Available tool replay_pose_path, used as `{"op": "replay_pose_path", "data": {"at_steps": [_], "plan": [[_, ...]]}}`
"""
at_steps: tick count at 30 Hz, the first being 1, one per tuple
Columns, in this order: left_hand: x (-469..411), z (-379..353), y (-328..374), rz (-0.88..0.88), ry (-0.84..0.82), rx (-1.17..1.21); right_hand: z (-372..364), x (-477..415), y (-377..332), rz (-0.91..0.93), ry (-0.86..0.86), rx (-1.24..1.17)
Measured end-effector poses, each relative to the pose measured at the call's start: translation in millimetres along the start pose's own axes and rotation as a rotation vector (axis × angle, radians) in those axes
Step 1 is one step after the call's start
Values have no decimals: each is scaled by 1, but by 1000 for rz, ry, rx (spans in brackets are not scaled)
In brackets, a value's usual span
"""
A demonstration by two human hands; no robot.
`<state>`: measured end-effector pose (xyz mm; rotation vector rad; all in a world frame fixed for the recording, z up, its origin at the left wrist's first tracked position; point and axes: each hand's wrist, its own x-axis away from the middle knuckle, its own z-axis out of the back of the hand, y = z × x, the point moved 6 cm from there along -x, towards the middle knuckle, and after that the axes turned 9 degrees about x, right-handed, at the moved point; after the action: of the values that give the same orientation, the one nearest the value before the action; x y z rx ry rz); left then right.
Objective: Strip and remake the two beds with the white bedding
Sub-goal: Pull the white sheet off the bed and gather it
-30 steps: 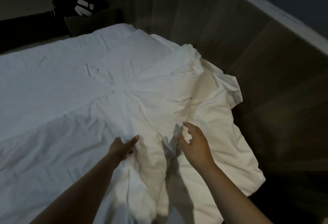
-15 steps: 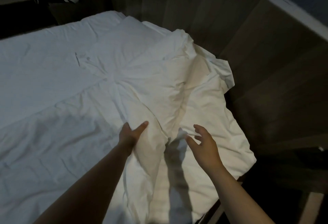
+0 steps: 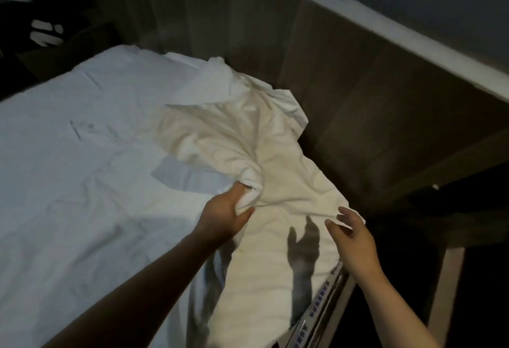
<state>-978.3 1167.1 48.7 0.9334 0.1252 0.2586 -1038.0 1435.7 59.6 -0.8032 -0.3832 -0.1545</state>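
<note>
your left hand (image 3: 224,212) has its fingers (image 3: 242,213) curled round a bunched fold of the white sheet (image 3: 220,138), holding it up off the bed (image 3: 68,182). beyond those fingers the sheet lies crumpled toward the wooden wall panel (image 3: 358,99). your right hand (image 3: 355,234) has its fingers (image 3: 345,214) spread, their tips at the sheet's near corner, above the mattress edge (image 3: 319,303).

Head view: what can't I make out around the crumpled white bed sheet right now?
All head view.
- Left hand: fingertips buried in the crumpled white bed sheet.
- Right hand: grip on the sheet corner unclear, blurred.
- Black object with white marks: too dim, cut by left edge.
- Second bed: out of frame.
</note>
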Motion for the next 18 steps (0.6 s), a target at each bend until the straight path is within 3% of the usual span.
{"op": "replay_pose_path", "data": {"at_steps": [5,7,14,18], "plan": [[-7,-88,21,-84,-487,-137,46,2,40,-104,82,-43],[-3,-112,18,-22,-572,-139,56,3,57,-155,95,-65],[-1,-115,16,-23,-490,-47,34,-10,103,-319,26,-82],[-13,-98,8,-38,-434,-98,-12,-42,102,-366,-146,-133]]}}
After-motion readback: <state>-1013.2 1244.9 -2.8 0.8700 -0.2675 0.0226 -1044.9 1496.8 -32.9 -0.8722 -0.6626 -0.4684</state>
